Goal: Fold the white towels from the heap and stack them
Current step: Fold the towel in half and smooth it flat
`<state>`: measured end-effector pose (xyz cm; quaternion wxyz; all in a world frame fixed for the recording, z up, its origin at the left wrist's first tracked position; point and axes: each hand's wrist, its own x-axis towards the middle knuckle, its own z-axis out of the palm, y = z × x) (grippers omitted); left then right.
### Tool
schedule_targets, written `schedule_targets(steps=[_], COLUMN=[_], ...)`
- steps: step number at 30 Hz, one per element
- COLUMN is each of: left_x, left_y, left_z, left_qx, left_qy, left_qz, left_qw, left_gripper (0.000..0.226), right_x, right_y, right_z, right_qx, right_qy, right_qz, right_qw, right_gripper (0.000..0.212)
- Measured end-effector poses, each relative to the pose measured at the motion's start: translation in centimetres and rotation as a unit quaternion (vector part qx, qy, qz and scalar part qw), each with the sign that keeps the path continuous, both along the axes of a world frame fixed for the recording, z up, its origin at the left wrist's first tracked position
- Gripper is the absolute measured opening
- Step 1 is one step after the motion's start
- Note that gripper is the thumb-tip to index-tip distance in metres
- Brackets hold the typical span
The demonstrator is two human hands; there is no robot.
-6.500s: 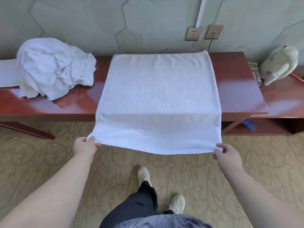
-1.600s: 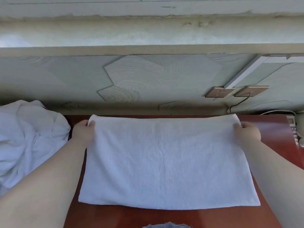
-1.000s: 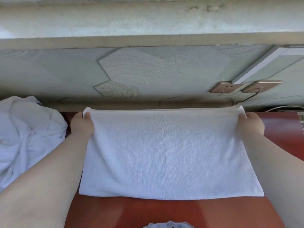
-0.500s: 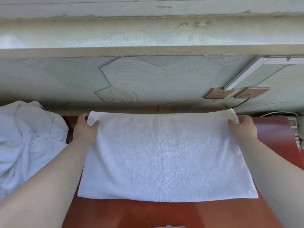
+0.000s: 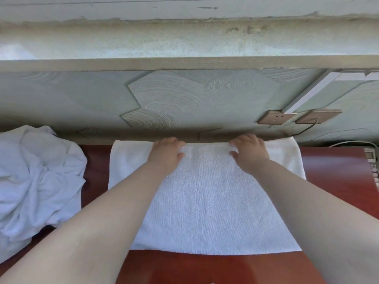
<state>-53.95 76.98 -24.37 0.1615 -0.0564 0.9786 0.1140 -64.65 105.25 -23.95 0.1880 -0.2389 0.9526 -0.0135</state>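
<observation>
The folded white towel (image 5: pixel 205 201) lies flat on the red-brown worktop (image 5: pixel 338 181), its long axis running left to right and its far edge against the wall. The left hand (image 5: pixel 167 153) and right hand (image 5: pixel 249 153) press palm-down near that far edge. Each grip is loose, fingers apart, clamped on nothing. The heap (image 5: pixel 37 181) of white towels sits just to the left.

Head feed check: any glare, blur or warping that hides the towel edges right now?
Head view: towel sharp, weave visible, though washed out between the left hand and right hand; soft sheen on the table near edge, no hard glare; wide-angle stretch enlarges the forearms; heap reads bluish, its folds shadowed.
</observation>
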Motion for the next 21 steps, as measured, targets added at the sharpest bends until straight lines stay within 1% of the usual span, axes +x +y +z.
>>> schedule_targets(steps=[3, 8, 13, 17, 19, 21], left_x=[-1.8, -4.2, -5.6, -6.4, -6.1, -4.3], left_y=[2.9, 4.5, 4.1, 4.0, 4.2, 4.2], left_z=[-0.6, -0.8, -0.9, -0.8, -1.1, -2.2], left_qx=[0.006, 0.007, 0.038, 0.028, 0.029, 0.029], left_qy=[0.013, 0.005, -0.043, -0.081, -0.080, -0.057], left_qz=[-0.005, -0.012, -0.021, -0.018, -0.021, -0.025], left_qw=[1.000, 1.000, 0.998, 0.996, 0.996, 0.998], left_gripper=[0.037, 0.031, 0.030, 0.030, 0.030, 0.038], right_x=[0.4, -0.8, -2.3, -3.2, -3.0, -1.7], right_y=[-2.8, -4.3, -4.1, -4.6, -4.3, -3.0], right_z=[-0.4, 0.0, 0.3, 0.5, 0.4, -0.6], right_qx=[-0.004, 0.007, 0.060, 0.099, 0.086, 0.036], right_qy=[0.001, -0.024, -0.064, -0.089, -0.088, -0.051], right_qz=[0.035, 0.037, 0.047, 0.057, 0.061, 0.061], right_qw=[0.999, 0.999, 0.995, 0.989, 0.990, 0.996], right_gripper=[0.039, 0.033, 0.044, 0.051, 0.050, 0.051])
